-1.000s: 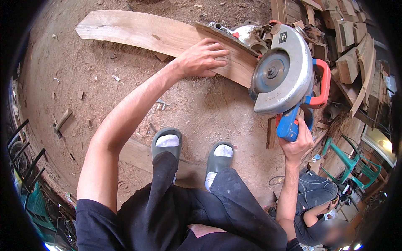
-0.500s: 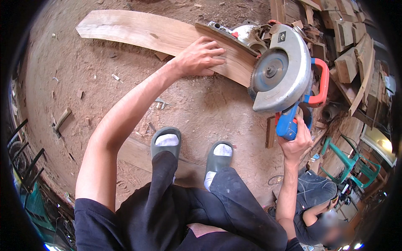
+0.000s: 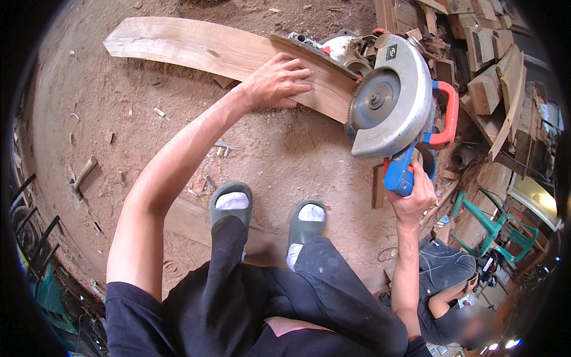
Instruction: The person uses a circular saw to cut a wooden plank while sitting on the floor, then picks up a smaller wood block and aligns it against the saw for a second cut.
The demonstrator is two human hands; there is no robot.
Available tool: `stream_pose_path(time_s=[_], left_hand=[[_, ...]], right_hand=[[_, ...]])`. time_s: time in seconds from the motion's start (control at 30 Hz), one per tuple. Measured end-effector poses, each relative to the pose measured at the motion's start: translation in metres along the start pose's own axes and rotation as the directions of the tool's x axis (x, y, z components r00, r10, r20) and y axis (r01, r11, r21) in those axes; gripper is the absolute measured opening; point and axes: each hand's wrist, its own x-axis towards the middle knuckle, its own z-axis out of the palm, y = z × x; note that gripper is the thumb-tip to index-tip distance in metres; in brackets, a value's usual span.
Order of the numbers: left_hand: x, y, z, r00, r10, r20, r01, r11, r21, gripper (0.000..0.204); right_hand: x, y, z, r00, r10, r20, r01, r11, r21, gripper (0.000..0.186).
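Right, head view: left hand (image 3: 276, 80) lies flat, fingers spread, pressing the long pale curved wooden plank (image 3: 196, 50) on the dirt floor. Right hand (image 3: 410, 193) is clamped round the blue grip of the grey circular saw w/ red handle (image 3: 392, 101). Risk, imo: blade sits just beside the left fingertips; a kickback or plank shift could pull them in. Plank runs up-left from the saw.

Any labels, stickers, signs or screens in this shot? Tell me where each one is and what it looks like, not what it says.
Label: small dark rectangular sticker at the top of the silver blade guard on the circular saw, which the right hand grips by its blue handle.
No packages, signs or screens show elsewhere; the left hand rests on a bare wooden plank.
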Motion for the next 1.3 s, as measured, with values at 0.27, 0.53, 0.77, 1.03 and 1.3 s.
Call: stream_pose_path(time_s=[0.27,0.53,0.77,1.03,1.3], left_hand=[[0.001,0.001,-0.002,1.0,-0.006,0.008,0.006,1.0,-0.006,0.062],[0.001,-0.002,-0.005,0.999,0.029,-0.024,-0.03,0.998,-0.053,0.059],[0.0,-0.002,-0.008,0.999,0.035,-0.036,-0.037,0.997,-0.063,0.06],[0.001,-0.001,-0.006,1.0,0.021,-0.011,-0.022,0.999,-0.043,0.06],[0.0,-0.002,-0.003,1.0,0.011,-0.004,-0.011,1.0,0.02,0.063]], right_hand=[[-0.012,0.003,0.018,1.0,0.01,0.002,-0.01,1.0,-0.011,0.053],[-0.011,0.0,0.013,0.998,0.036,0.045,-0.036,0.999,0.002,0.06],[-0.014,0.002,0.016,0.998,0.047,0.034,-0.048,0.999,0.011,0.063],[-0.014,0.003,0.016,0.999,0.038,0.022,-0.039,0.999,0.008,0.063],[-0.016,0.003,0.019,0.999,0.036,0.002,-0.036,0.999,-0.001,0.062]])
